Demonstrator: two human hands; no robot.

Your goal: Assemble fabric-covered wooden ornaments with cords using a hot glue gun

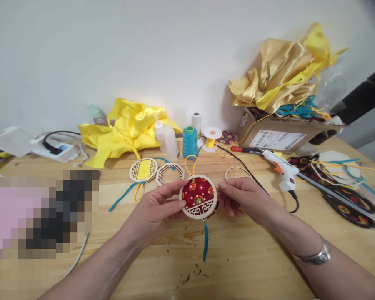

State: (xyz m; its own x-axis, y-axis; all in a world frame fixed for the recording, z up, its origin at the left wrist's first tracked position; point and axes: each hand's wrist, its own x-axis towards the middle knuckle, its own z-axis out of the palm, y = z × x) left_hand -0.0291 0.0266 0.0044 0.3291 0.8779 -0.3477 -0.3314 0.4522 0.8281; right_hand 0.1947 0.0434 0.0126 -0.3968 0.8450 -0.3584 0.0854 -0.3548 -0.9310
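Ornament (199, 193) between slightly parted left fingers (175, 207), right fingers (232, 190) bunched alongside

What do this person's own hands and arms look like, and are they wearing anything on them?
The left hand and right hand are ungloved, and no sleeve shows on either forearm. The right forearm wears a shiny, silver-coloured bracelet; none shows on the left.

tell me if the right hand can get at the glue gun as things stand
Probably yes: the glue gun lies to the right of the right hand, with seemingly only a thin cord between, though that hand is at the edge of the round ornament.
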